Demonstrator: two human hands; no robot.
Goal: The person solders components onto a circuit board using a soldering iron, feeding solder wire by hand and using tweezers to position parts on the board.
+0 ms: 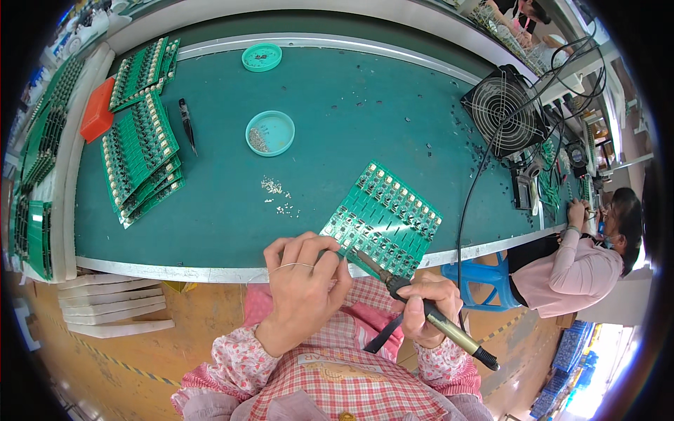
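A green circuit board panel with rows of small white and black parts lies tilted near the table's front edge. My right hand is closed round a soldering iron, whose tip reaches the panel's near left part. At the panel's near left corner, my left hand is closed, its fingers curled and pinched together. A thin, pale strand, which looks like solder wire, runs across those fingers; its end at the fingertips is hard to make out.
Stacked panels, tweezers and a red box are at left. Tiny white parts lie by a round dish; another dish stands behind. A fan and its cable are at right, near a co-worker.
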